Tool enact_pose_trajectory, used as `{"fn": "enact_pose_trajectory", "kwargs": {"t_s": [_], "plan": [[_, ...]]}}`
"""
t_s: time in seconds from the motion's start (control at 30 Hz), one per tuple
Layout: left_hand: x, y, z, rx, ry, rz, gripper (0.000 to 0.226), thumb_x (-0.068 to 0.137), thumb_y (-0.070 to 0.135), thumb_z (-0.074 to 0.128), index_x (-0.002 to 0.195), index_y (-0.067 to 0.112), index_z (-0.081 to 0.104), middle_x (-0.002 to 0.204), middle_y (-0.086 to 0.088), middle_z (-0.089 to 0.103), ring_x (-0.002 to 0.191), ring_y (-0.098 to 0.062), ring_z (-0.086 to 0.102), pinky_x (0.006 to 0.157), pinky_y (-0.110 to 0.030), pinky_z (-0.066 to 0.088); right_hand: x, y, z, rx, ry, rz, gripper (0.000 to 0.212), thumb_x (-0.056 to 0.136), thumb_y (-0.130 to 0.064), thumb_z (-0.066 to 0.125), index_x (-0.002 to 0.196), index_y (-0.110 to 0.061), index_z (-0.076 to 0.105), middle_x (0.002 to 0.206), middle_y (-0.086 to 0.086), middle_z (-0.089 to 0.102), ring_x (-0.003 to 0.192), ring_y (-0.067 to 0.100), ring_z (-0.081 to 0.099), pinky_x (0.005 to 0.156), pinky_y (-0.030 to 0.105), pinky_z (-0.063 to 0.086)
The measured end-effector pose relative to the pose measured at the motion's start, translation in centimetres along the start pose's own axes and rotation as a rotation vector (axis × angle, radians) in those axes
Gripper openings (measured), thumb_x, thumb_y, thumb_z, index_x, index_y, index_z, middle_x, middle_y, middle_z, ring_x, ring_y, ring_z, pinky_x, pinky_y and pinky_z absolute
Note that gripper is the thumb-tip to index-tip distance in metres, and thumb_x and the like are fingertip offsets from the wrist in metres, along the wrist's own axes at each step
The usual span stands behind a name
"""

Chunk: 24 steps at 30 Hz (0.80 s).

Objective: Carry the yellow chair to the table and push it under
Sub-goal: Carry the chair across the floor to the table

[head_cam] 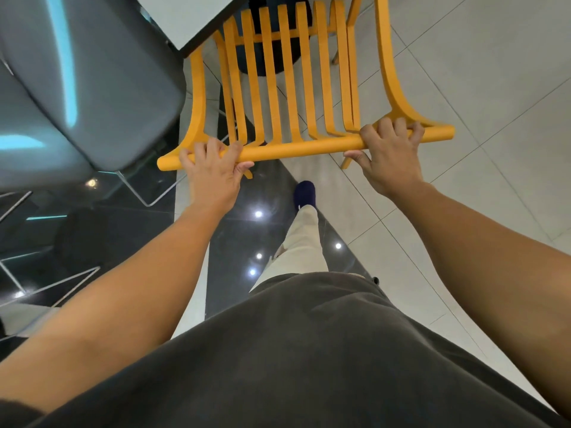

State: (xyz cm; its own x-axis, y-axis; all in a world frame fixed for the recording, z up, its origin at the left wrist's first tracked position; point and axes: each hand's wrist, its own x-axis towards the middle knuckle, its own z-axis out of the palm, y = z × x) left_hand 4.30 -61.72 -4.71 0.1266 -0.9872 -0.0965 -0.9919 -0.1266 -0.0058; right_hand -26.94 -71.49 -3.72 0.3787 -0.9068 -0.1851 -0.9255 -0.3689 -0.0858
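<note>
While the yellow chair (287, 88) is sitting right at the corner of the white table (197, 20), its seat end is already tucking in under the dark-edged tabletop, with the slatted back leaning toward the camera. The round top rail is running across the middle of the view, and both hands are gripping it. The left hand (213, 171) is wrapping the rail near its left end, fingers curled over the top and thumb tucked underneath. The right hand (387, 152) is doing the same near the right end, fingers closed over the rail, thumb poking out below it.

Just left of the chair, a grey chair (92, 88) with thin metal legs is standing close, nearly touching the yellow side frame. Under the slats a dark round shape is showing through, can't tell what it is. Below the rail, a foot in a dark blue shoe (304, 194) is stepping forward on the glossy floor (463, 211), where black tile is meeting light tile.
</note>
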Motion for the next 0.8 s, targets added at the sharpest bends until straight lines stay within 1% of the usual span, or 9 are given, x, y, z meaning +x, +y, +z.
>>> {"fn": "enact_pose_trajectory", "kwargs": {"t_s": [0.1,0.2,0.37,0.53,0.63,0.73,0.8], "plan": [[2.1,-0.1,-0.1,-0.006,0.009,-0.013,0.047,0.101,0.053,0.031,0.121,0.018,0.056,0.105,-0.014,0.054,0.096,-0.036,0.046,0.086,-0.054,0.033,3.0,0.9,-0.7,0.018,0.005,-0.037,0.051,0.098,-0.056,0.040,0.119,-0.013,0.056,0.111,0.016,0.053,0.110,0.038,0.045,0.101,0.061,0.026],[4.1,0.0,-0.3,-0.027,0.018,-0.044,0.044,0.101,0.052,0.034,0.122,0.019,0.056,0.105,-0.014,0.053,0.095,-0.036,0.045,0.086,-0.054,0.033,6.0,1.5,-1.2,0.024,0.006,-0.075,0.052,0.098,-0.057,0.040,0.117,-0.012,0.056,0.109,0.015,0.054,0.108,0.038,0.045,0.100,0.061,0.027],[7.6,-0.4,-0.4,-0.054,0.019,-0.099,0.044,0.100,0.052,0.033,0.121,0.020,0.055,0.105,-0.014,0.054,0.096,-0.036,0.045,0.087,-0.056,0.033,10.9,2.3,-2.1,0.031,0.003,-0.113,0.055,0.096,-0.060,0.037,0.115,-0.012,0.056,0.109,0.015,0.054,0.108,0.037,0.045,0.100,0.060,0.027],[11.2,-1.0,-0.5,-0.067,0.055,-0.137,0.046,0.101,0.054,0.031,0.119,0.020,0.055,0.104,-0.014,0.054,0.094,-0.036,0.045,0.085,-0.054,0.033,15.4,2.7,-2.9,0.043,0.035,-0.161,0.056,0.096,-0.060,0.037,0.112,-0.010,0.056,0.106,0.015,0.054,0.104,0.038,0.045,0.098,0.059,0.028],[12.2,-1.3,-0.7,-0.038,0.049,-0.147,0.045,0.102,0.054,0.031,0.120,0.020,0.053,0.106,-0.014,0.054,0.095,-0.036,0.045,0.086,-0.055,0.033,16.5,2.7,-3.0,0.043,0.070,-0.163,0.054,0.097,-0.060,0.038,0.110,-0.011,0.056,0.104,0.015,0.054,0.104,0.038,0.046,0.096,0.058,0.029],[11.4,-0.7,-0.4,-0.022,0.031,-0.143,0.045,0.101,0.053,0.034,0.119,0.018,0.055,0.105,-0.016,0.054,0.093,-0.037,0.046,0.087,-0.056,0.033,15.9,3.0,-2.4,0.018,0.033,-0.158,0.055,0.097,-0.060,0.037,0.113,-0.012,0.057,0.108,0.016,0.054,0.111,0.041,0.046,0.098,0.058,0.028],[11.1,-0.4,-0.2,-0.032,0.026,-0.155,0.044,0.100,0.052,0.038,0.119,0.017,0.056,0.106,-0.017,0.055,0.093,-0.038,0.046,0.089,-0.057,0.033,15.6,3.4,-2.0,0.012,0.038,-0.165,0.054,0.097,-0.060,0.039,0.114,-0.013,0.058,0.109,0.015,0.055,0.113,0.042,0.046,0.098,0.057,0.027]]}}
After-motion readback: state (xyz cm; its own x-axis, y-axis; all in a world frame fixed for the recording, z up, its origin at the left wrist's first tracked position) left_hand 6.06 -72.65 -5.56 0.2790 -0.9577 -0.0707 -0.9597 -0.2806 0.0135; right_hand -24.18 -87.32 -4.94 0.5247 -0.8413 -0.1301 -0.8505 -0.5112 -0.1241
